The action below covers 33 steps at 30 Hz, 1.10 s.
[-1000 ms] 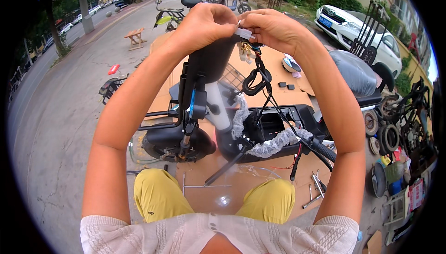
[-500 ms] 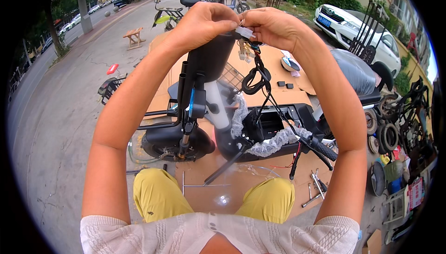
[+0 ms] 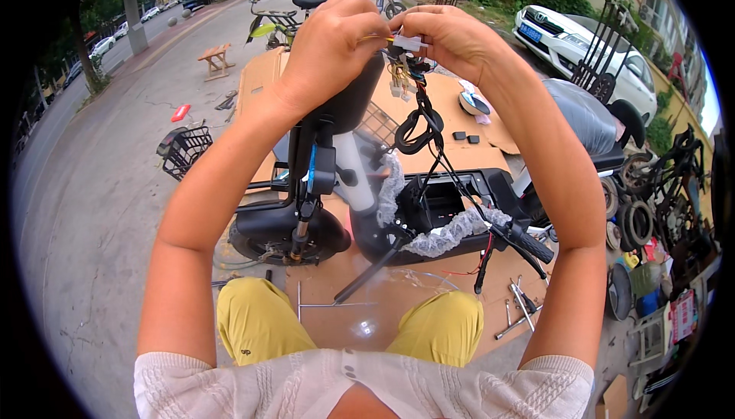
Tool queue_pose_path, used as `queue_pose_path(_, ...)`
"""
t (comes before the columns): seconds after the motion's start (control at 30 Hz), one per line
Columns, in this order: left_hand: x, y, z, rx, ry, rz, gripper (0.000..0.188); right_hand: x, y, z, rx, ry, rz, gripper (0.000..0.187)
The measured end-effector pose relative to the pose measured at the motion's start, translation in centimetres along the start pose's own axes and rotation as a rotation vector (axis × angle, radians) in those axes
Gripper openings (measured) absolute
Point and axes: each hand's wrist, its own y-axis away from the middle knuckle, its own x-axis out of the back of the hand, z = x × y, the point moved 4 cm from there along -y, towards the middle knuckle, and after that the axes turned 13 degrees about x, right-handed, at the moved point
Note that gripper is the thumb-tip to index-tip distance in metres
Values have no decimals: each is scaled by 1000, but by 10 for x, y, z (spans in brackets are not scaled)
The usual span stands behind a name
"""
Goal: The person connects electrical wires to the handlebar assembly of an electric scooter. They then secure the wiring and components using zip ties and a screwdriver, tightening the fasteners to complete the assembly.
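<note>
1. Pinching thin yellow wires (image 3: pixel 377 37) in its fingertips, the left hand (image 3: pixel 331 47) is raised at the top of the view; exactly how thumb and fingers meet is hard to tell.
2. The right hand (image 3: pixel 453 40) is just beside it, thumb and fingers closed on a white connector (image 3: pixel 409 42), with the wires running into its left end.
3. The connector is held up near the top of the black front column (image 3: pixel 352 105) of a scooter.
4. Below it hang coloured wires with pale plugs (image 3: pixel 400 86), and lower down a looped black cable (image 3: pixel 437 122).
5. Crinkled clear wrap (image 3: pixel 444 241) lines the edges of the scooter's black body (image 3: pixel 367 244), with cardboard (image 3: pixel 463 157) underneath.
6. Metal tools (image 3: pixel 524 304) lie near the right knee (image 3: pixel 444 327).
</note>
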Motion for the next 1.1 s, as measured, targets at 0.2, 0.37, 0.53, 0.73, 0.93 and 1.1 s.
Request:
queue_pose_path(0.2, -1, 9, 8, -98, -113, 59, 10, -1, 5, 0, -8, -8, -14, 19)
queue_pose_path(0.37, 0, 11, 6, -105, -58, 54, 12, 3, 1, 0, -19, 9, -47, 20)
queue_pose_path(0.53, 1, 12, 2, -106, 53, 13, 13, 0, 5, -2, 49, 154, -119, 23)
queue_pose_path(0.73, 0, 12, 2, -31, 136, -15, 12, -2, 20, -6, 86, 187, -163, 26)
queue_pose_path(0.93, -3, 4, -11, 349, 361, -244, 18, 3, 22, -1, 131, 172, -134, 14)
queue_pose_path(1.1, 9, 4, -9, 350, 535, -295, 35, -12, 28, -1, 219, 56, 35, 13)
